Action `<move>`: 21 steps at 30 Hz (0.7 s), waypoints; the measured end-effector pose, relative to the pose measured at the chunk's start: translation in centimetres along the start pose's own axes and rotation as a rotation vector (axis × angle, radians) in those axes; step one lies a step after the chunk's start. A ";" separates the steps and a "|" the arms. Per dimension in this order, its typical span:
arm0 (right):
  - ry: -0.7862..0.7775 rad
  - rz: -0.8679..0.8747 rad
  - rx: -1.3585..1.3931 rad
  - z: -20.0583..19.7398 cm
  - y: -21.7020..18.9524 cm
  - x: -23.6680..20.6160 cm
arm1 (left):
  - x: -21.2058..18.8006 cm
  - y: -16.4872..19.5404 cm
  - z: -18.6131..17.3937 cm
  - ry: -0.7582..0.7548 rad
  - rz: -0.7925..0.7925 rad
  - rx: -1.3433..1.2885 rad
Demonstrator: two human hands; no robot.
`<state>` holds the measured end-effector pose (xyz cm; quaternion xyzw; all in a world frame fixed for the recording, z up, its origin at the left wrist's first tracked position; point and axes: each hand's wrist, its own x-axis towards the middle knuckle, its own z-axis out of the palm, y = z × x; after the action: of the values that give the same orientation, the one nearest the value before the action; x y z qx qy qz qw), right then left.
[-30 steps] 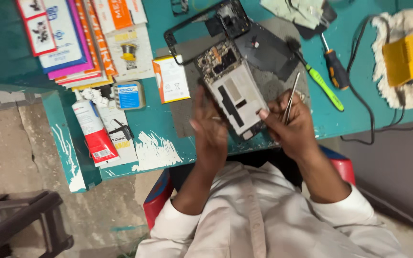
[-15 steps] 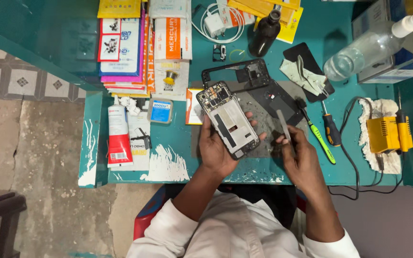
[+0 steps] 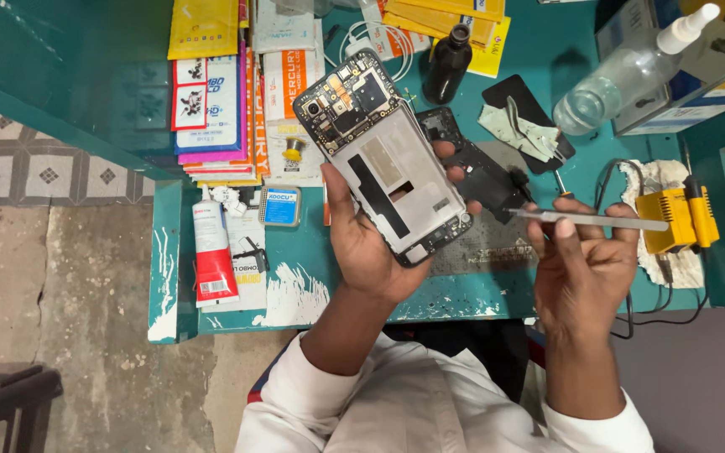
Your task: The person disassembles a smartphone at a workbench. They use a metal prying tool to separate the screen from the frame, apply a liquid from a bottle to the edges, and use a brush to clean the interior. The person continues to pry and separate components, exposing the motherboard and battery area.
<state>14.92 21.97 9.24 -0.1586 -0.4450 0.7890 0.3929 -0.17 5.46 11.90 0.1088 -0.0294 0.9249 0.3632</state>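
Note:
My left hand (image 3: 368, 243) holds an opened smartphone (image 3: 383, 156) with its back cover off. Its circuit board and camera are at the top, and a bare metal frame shows below. The phone is raised over the teal workbench (image 3: 304, 277) and tilted to the left. My right hand (image 3: 585, 268) pinches metal tweezers (image 3: 585, 220) that lie level, their tip pointing left toward the phone's lower edge without touching it. A black phone back cover (image 3: 484, 172) lies on the grey work mat (image 3: 484, 247) behind the phone.
Stacked packets (image 3: 216, 101) lie at the bench's back left, a red-and-white glue tube (image 3: 211, 252) near the left edge. A dark bottle (image 3: 448, 63), a clear spray bottle (image 3: 623, 71), a yellow device (image 3: 673, 220) on a cloth and cables sit to the right.
The phone has been lifted off the mat and closer to the camera in my left hand. My right hand has drawn back to the right, and the tweezers now lie level, off the phone.

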 end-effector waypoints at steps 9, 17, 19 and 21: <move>-0.219 -0.232 -0.222 2.8 -1.9 -2.8 | -0.5 -0.9 1.0 -0.042 -0.006 -0.062; -0.256 -0.377 -0.487 4.5 -2.5 -4.1 | -1.3 -1.0 1.4 -0.069 0.011 -0.047; -0.274 -0.382 -0.495 4.6 -2.6 -4.1 | -1.4 -1.0 1.5 -0.080 0.011 -0.030; -0.291 -0.392 -0.499 4.7 -2.5 -4.0 | -1.5 -1.0 1.5 -0.090 0.014 -0.008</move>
<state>15.84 16.92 13.49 -0.0471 -0.6974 0.5798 0.4187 1.84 5.05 13.04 0.1488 -0.0502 0.9214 0.3555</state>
